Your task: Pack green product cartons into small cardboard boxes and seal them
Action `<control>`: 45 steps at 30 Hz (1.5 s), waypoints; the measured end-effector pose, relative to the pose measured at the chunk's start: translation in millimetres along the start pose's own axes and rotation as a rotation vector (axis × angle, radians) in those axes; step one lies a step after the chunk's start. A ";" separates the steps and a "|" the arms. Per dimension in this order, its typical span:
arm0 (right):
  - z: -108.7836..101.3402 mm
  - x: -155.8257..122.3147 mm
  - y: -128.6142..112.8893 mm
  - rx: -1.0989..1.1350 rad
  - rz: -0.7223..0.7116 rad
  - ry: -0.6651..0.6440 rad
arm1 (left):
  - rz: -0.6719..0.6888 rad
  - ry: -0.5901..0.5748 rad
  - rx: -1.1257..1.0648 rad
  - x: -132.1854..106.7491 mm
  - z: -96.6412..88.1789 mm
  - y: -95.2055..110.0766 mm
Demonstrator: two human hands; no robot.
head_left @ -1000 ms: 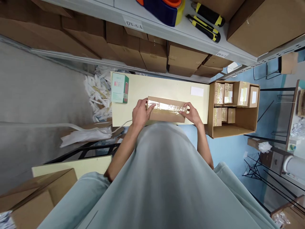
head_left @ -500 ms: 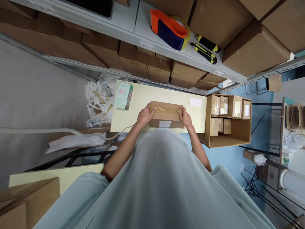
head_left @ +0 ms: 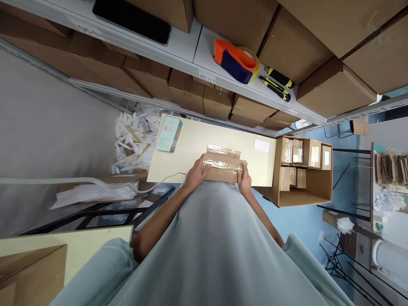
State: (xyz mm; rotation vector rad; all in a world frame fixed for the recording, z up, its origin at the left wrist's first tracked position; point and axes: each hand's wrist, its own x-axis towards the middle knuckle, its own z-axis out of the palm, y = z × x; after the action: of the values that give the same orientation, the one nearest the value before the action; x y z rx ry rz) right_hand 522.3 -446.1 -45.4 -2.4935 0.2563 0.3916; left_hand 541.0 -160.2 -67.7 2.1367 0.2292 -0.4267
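A long, narrow cardboard box (head_left: pixel 223 163) with shiny clear tape along it is held between my hands near the front edge of the cream table (head_left: pixel 191 136). My left hand (head_left: pixel 195 174) grips its left end, and my right hand (head_left: pixel 244 180) is closed around the right end. Just behind the box's upper edge shows another taped strip of cardboard (head_left: pixel 224 151); whether it belongs to the same box, I cannot tell. On the table, a white paper slip (head_left: pixel 261 145) lies to the right and a green-and-white box (head_left: pixel 168 133) to the left.
At the table's right side stands a large open carton (head_left: pixel 306 197) with several small taped boxes inside. The shelf above carries an orange-and-blue tape dispenser (head_left: pixel 236 61), two utility knives (head_left: pixel 276 85) and a black phone-like slab (head_left: pixel 132 19). Scrap paper (head_left: pixel 135 136) is heaped at left.
The box has turned in my hands: the white label on its near side is out of sight and more taped surface shows. Both hands still hold its ends. The camera view has shifted slightly.
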 end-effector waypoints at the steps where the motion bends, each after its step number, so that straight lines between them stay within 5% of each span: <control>1: 1.2 6.7 1.2 0.005 -0.002 0.003 | -0.011 0.001 -0.003 3.6 2.0 -1.5; 8: -15.2 53.8 -1.4 0.016 -0.063 -0.025 | -0.023 0.015 -0.003 42.3 7.4 8.6; 15: -11.5 55.4 -17.4 0.042 -0.014 0.007 | -0.014 0.014 0.050 53.2 11.6 16.2; 20: -8.8 49.8 -19.8 0.060 -0.100 0.161 | 0.059 0.030 0.020 59.1 4.4 1.8; 23: -29.0 74.2 -27.3 0.020 -0.217 0.298 | 0.069 0.102 0.036 81.9 -7.0 5.7; 26: -72.9 125.0 -71.7 -0.110 -0.402 0.432 | 0.224 0.248 0.004 120.4 -38.6 47.5; 31: -155.3 223.4 -210.7 -0.337 -0.678 0.582 | 0.515 0.428 -0.127 180.8 -114.8 183.1; 35: -182.1 270.0 -302.3 -0.493 -0.622 0.470 | 0.557 0.520 -0.178 194.4 -153.6 264.6; 39: -180.6 282.0 -339.9 -0.642 -0.432 0.310 | 0.568 0.551 -0.197 187.4 -168.2 281.7; 45: -183.1 278.2 -348.6 -0.671 -0.417 0.262 | 0.522 0.540 -0.225 169.9 -177.0 253.6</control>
State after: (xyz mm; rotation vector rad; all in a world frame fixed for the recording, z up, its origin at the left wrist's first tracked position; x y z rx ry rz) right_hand 917.0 -299.2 189.2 -3.1532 -0.3554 -0.0433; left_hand 816.9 -156.5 152.2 1.9526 0.0114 0.4628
